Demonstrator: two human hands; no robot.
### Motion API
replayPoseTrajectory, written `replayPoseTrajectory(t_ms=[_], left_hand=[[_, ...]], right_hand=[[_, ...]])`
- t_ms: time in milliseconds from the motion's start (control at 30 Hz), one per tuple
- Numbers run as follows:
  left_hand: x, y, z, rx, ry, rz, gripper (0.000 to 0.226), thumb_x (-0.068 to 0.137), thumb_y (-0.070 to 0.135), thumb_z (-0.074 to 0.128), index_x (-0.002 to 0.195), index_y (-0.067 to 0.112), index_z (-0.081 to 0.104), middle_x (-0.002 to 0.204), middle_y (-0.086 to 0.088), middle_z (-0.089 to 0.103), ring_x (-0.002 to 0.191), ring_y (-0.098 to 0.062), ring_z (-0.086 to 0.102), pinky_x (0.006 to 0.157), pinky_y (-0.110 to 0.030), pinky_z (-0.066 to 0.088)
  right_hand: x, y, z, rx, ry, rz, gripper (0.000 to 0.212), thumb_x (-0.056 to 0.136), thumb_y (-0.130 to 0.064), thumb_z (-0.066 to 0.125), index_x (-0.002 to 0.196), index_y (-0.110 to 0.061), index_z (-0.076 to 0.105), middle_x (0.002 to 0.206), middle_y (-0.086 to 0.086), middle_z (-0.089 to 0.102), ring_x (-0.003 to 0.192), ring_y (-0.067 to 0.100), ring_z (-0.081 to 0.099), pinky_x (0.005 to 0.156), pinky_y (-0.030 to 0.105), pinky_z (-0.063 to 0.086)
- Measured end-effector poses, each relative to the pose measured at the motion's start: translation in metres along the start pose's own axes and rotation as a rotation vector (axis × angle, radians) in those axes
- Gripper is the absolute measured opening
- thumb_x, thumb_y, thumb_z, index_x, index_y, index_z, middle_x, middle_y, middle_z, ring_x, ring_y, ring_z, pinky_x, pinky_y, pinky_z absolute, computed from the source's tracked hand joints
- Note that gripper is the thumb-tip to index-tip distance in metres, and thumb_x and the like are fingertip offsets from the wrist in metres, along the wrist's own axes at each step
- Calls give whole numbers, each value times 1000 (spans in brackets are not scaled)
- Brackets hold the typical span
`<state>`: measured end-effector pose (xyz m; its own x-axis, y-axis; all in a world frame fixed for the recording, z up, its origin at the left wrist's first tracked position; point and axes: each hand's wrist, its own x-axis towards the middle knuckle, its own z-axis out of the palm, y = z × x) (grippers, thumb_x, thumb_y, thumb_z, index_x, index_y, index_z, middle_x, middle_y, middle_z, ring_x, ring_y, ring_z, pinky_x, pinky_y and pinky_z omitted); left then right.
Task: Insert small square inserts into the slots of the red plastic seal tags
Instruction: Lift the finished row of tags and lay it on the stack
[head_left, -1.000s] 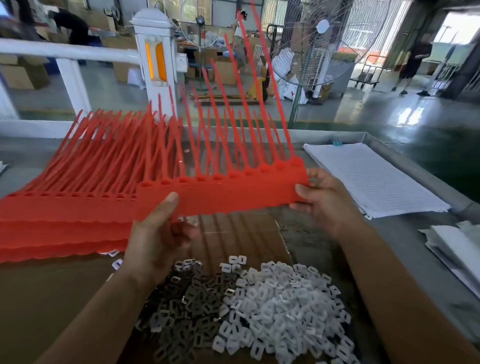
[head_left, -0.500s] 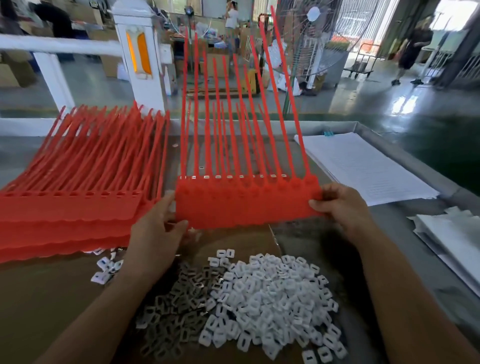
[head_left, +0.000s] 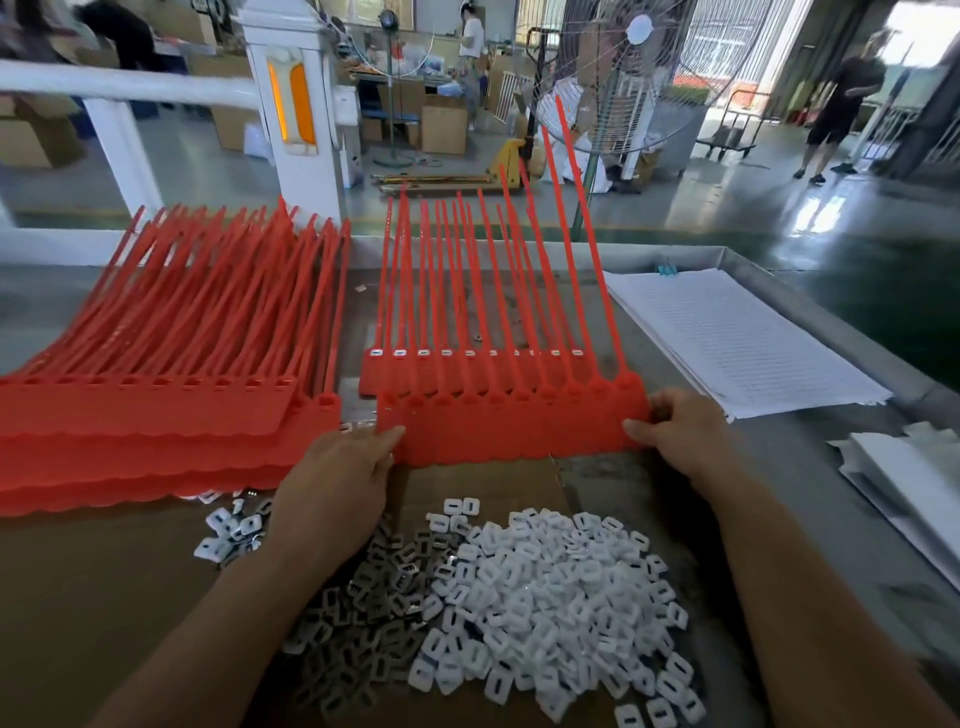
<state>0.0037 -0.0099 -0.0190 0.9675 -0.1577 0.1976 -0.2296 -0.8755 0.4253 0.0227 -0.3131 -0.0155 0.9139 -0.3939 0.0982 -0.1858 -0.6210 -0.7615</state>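
Head view, bench scene. Left hand (head_left: 337, 483) and right hand (head_left: 685, 436) hold one strip of red seal tags, the held strip (head_left: 514, 431), flat band toward the person and straps rising toward 12–1 o'clock.

Right hand: pinches the strip's right end, thumb on the near face, fingers behind it.
Left hand: thumb tip on the strip's lower left corner; the other fingers are hidden under the hand, so the grip reads as a pinch on that end.

Just behind the held strip, at 12 o'clock, a second strip lies on the table (head_left: 779, 493). This is the filled strip (head_left: 379, 376), with a white square showing in each slot along its top edge.

At 9 o'clock of the hands: stack of red strips (head_left: 156, 426), straps fanned away toward 11 o'clock.
At 6 o'clock, between the forearms: heap of white inserts (head_left: 561, 587), with grey inserts (head_left: 363, 623) touching its left side, both on cardboard (head_left: 104, 597).
At 2 o'clock: paper sheets (head_left: 737, 338).
Beyond the table, 1 o'clock: a standing fan (head_left: 639, 67).
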Motion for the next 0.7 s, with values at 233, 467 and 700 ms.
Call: replayPoseTrajectory(t_ms=[233, 467, 700], left_hand=[[-2, 0, 4, 97, -31, 31, 43, 94, 19, 38, 136, 21, 41, 145, -3, 34, 130, -21, 31, 109, -29, 18], [-2, -3, -1, -14, 13, 31, 35, 93, 12, 42, 125, 14, 55, 139, -1, 42, 127, -18, 37, 107, -28, 24], [-5, -4, -1, 34, -10, 93, 36, 93, 34, 43, 128, 28, 52, 139, 11, 43, 125, -13, 33, 104, -24, 20]], right_hand=[[3, 2, 3, -69, -9, 19, 20, 75, -14, 73, 92, -10, 64, 82, 3, 62, 83, 21, 59, 80, 31, 44], [-2, -3, 1, -204, 10, 0, 37, 77, -19, 73, 110, -7, 63, 104, 9, 65, 99, 24, 59, 83, 25, 37], [-8, -12, -1, -241, 35, -51, 36, 79, -17, 70, 113, -7, 62, 109, 9, 65, 102, 22, 58, 81, 22, 35]])
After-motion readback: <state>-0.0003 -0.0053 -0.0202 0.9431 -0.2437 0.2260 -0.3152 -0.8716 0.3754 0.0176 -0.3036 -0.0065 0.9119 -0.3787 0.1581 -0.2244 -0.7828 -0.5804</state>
